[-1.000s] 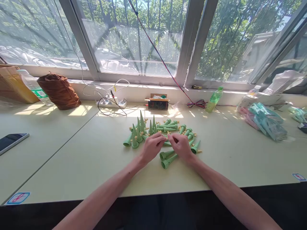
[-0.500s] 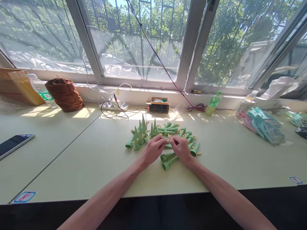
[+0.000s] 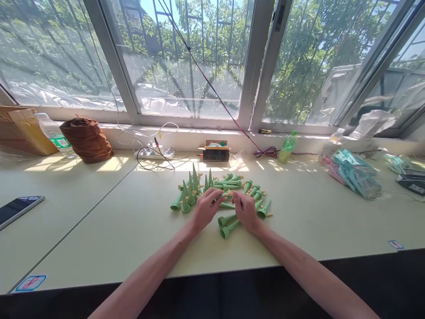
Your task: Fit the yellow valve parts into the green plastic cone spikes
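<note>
My left hand (image 3: pixel 206 207) is closed around a slim green plant watering spike (image 3: pixel 226 194), mostly hidden by the fingers, with a small yellow piece showing at its end. My right hand (image 3: pixel 246 210) is curled into a pinch right beside it; what lies between those fingers is hidden. Around both hands are several more green cone-shaped spikes with yellow nozzles. Some stand point up, like the tall spike (image 3: pixel 195 177) at the left. Others lie on their sides, such as the spike (image 3: pixel 229 230) below my right hand.
The pale table (image 3: pixel 109 235) carries a phone (image 3: pixel 21 209) at the left. Along the window side stand a brown bag (image 3: pixel 86 139), a power strip (image 3: pixel 155 153), a small black device (image 3: pixel 215 153) and a green bottle (image 3: pixel 287 147). Plastic bags (image 3: pixel 357 173) lie at the right.
My hands have drawn slightly apart, and more of the green spike with its yellow piece shows between them. The whole view has shifted a little.
</note>
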The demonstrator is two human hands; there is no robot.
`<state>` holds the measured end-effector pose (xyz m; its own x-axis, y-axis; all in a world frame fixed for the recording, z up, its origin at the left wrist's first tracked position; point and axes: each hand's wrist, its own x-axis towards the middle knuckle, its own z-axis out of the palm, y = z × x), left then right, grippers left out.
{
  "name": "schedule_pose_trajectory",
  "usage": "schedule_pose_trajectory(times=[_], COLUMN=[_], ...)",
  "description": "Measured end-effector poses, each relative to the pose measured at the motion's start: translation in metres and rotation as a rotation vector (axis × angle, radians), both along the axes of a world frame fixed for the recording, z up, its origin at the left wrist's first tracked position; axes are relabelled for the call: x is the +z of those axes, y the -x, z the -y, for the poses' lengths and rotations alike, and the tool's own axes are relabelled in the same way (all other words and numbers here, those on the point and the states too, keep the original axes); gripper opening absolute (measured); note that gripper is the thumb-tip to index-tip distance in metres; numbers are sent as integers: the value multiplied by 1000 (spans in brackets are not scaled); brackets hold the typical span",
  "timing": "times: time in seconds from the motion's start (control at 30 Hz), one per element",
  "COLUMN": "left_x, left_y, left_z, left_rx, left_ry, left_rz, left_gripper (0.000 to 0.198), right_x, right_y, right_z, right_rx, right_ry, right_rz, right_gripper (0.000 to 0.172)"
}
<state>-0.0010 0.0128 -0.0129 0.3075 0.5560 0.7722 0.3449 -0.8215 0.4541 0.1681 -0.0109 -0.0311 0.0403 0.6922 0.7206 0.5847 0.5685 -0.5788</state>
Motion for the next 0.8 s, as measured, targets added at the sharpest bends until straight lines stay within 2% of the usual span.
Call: schedule_pose_trajectory(times=[0.17,0.3,0.6,0.8], left_x=[-1,-2,-4,-5], left_y=[2,3,2,2], left_z=[-1,-1,0,3], left_rx=[-30,-56,-71,-48], left_ry=[34,60,92,71], left_rz=[47,64,99,92], left_gripper=[12,13,16,17], right_x=[-9,-9,-6,-4], right_y=[2,3,4,6], right_z=[2,4,8,12], right_rx=[-14,-6,138,197], right_ry=[-68,-100,-100,-126], right_rz=[70,129,230,198], right_gripper=[47,46,44,43])
